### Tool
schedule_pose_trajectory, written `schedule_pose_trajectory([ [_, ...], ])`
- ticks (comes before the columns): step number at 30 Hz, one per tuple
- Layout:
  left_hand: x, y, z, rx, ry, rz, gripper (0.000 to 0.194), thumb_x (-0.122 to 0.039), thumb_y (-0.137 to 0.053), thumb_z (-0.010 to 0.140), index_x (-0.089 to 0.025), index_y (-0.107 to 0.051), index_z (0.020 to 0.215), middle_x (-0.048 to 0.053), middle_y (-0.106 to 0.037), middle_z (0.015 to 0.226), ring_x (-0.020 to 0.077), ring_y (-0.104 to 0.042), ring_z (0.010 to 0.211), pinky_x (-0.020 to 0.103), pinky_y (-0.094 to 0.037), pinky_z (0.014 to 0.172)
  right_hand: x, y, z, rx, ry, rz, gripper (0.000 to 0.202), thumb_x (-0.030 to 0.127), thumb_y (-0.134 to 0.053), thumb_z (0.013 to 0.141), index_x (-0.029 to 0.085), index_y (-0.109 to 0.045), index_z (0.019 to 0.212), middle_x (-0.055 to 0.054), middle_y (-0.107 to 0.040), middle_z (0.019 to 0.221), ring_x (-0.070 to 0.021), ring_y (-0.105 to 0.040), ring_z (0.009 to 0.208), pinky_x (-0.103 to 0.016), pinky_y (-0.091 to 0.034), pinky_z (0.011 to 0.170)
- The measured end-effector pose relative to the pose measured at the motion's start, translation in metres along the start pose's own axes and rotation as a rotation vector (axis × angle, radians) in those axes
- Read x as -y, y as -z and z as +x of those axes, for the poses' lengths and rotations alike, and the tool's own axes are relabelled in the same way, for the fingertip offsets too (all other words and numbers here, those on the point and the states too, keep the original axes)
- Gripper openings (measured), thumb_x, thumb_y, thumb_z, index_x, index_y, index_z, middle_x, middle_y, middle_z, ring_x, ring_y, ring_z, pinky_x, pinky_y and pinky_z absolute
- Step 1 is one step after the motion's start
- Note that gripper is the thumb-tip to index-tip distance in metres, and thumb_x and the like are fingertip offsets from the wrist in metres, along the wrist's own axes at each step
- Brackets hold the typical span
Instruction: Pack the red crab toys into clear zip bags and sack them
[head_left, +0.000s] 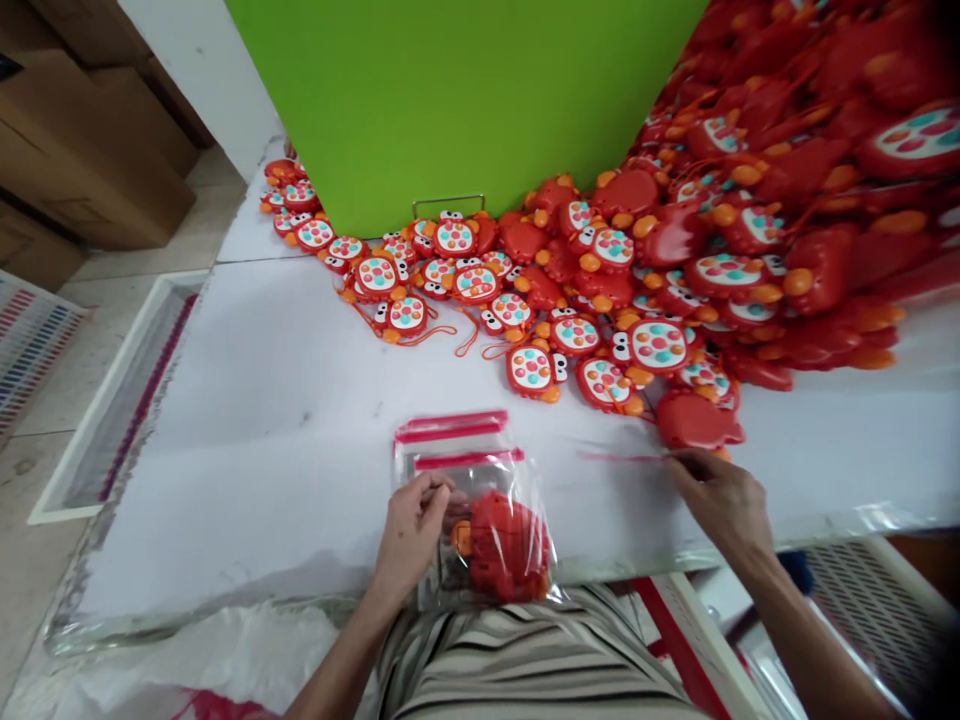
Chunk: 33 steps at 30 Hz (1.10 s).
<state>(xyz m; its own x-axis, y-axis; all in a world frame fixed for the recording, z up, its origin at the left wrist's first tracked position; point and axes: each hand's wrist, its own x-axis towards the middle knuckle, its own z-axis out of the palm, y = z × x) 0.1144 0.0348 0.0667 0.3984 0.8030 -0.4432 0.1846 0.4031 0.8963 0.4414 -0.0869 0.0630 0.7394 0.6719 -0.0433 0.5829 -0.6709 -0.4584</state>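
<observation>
Person in a striped top is at a white table. L hand has thumb & fingertips together, clamped on a clear zip bag w/ a pink top edge. Bagged toy, red w/ an orange bit, is inside it at the table's near edge. Another bag is under that one, pink top poking out. R hand is well apart to the R, thumb & finger pinched on a thin pink strip, too blurry to ID. Loose toy is just beside it. Big toy pile runs along the far side & up the R, w/ a green panel behind; cartons far L
</observation>
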Motion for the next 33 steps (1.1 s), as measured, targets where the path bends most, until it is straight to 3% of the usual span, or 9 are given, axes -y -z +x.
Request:
schedule_pose_trajectory([
  [3, -0.002, 0.000, 0.000, 0.009, 0.012, -0.030, 0.018, -0.034, -0.056, 0.079, -0.016, -0.056, 0.081, 0.003, -0.069, 0.075, 0.0182, -0.067, 0.073, 0.027, -0.053, 0.064, -0.009, 0.010, -0.011, 0.113, 0.056, -0.220, 0.021, 0.041, -0.053, 0.076, 0.025, -0.060, 0.064, -0.008, -0.065, 0.060, -0.0246, -0.060, 0.055, -0.032, -0.037, 0.046],
  [6, -0.005, 0.000, 0.000, 0.020, 0.028, -0.046, 0.016, -0.031, -0.057, 0.078, -0.016, -0.057, 0.079, 0.003, -0.069, 0.077, 0.0169, -0.067, 0.072, 0.026, -0.053, 0.064, 0.014, 0.011, -0.025, 0.168, 0.231, -0.281, 0.019, 0.038, -0.050, 0.080, 0.026, -0.061, 0.070, -0.008, -0.067, 0.069, -0.0223, -0.059, 0.055, -0.031, -0.036, 0.046],
  [9, -0.006, 0.000, -0.001, 0.014, 0.049, -0.065, 0.017, -0.032, -0.057, 0.077, -0.016, -0.057, 0.079, 0.003, -0.069, 0.077, 0.0167, -0.067, 0.072, 0.026, -0.053, 0.064, 0.057, -0.002, -0.034, 0.206, 0.353, 0.029, 0.022, 0.034, -0.046, 0.083, 0.023, -0.063, 0.091, -0.006, -0.067, 0.083, -0.0170, -0.059, 0.059, -0.030, -0.044, 0.055],
  [12, -0.007, -0.001, -0.002, 0.014, 0.039, -0.084, 0.018, -0.033, -0.058, 0.077, -0.016, -0.057, 0.079, 0.003, -0.069, 0.078, 0.0166, -0.067, 0.072, 0.026, -0.053, 0.065, 0.095, -0.024, -0.035, 0.509, 0.324, 0.342, 0.026, 0.041, -0.058, 0.077, 0.019, -0.066, 0.089, -0.002, -0.066, 0.071, -0.0152, -0.058, 0.058, -0.027, -0.046, 0.055],
  [17, -0.005, 0.000, -0.002, 0.025, 0.031, -0.078, 0.017, -0.034, -0.056, 0.077, -0.017, -0.054, 0.080, 0.004, -0.069, 0.080, 0.0179, -0.067, 0.074, 0.027, -0.052, 0.066, 0.112, -0.049, -0.024, 0.781, 0.263, 0.611, 0.021, 0.036, -0.063, 0.071, 0.015, -0.064, 0.072, -0.001, -0.064, 0.064, -0.0137, -0.057, 0.059, -0.026, -0.046, 0.057],
  [23, 0.005, 0.006, 0.000, 0.060, 0.080, -0.160, 0.016, -0.034, -0.054, 0.079, -0.021, -0.048, 0.087, -0.001, -0.067, 0.071, 0.0170, -0.066, 0.066, 0.027, -0.050, 0.061, 0.095, -0.055, -0.024, 0.732, 0.319, 0.658, 0.017, 0.032, -0.058, 0.074, 0.016, -0.062, 0.070, -0.001, -0.063, 0.067, -0.0141, -0.057, 0.063, -0.026, -0.046, 0.060],
  [28, 0.008, 0.008, 0.001, -0.013, 0.023, -0.046, 0.013, -0.026, -0.048, 0.077, -0.018, -0.054, 0.070, -0.001, -0.061, 0.074, 0.0149, -0.060, 0.070, 0.023, -0.048, 0.061, 0.092, -0.055, -0.035, 0.705, 0.419, 0.522, 0.020, 0.015, -0.043, 0.076, 0.017, -0.063, 0.072, -0.002, -0.065, 0.072, -0.0156, -0.059, 0.070, -0.028, -0.047, 0.066],
  [31, 0.005, 0.006, -0.001, -0.020, -0.013, 0.051, 0.016, -0.026, -0.049, 0.076, -0.017, -0.051, 0.064, -0.002, -0.056, 0.067, 0.0124, -0.055, 0.064, 0.021, -0.044, 0.059, 0.096, -0.052, -0.037, 0.552, 0.582, 0.335, 0.029, 0.005, -0.036, 0.073, 0.017, -0.061, 0.066, -0.005, -0.062, 0.078, -0.0150, -0.058, 0.070, -0.029, -0.047, 0.067],
  [33, 0.002, 0.003, -0.003, -0.020, -0.041, 0.110, 0.018, -0.024, -0.054, 0.073, -0.018, -0.045, 0.059, -0.005, -0.049, 0.058, 0.0101, -0.051, 0.057, 0.019, -0.041, 0.055, 0.099, -0.050, -0.035, 0.406, 0.692, 0.246, 0.033, 0.003, -0.034, 0.075, 0.017, -0.064, 0.078, -0.009, -0.061, 0.096, -0.0179, -0.059, 0.085, -0.032, -0.048, 0.076],
])
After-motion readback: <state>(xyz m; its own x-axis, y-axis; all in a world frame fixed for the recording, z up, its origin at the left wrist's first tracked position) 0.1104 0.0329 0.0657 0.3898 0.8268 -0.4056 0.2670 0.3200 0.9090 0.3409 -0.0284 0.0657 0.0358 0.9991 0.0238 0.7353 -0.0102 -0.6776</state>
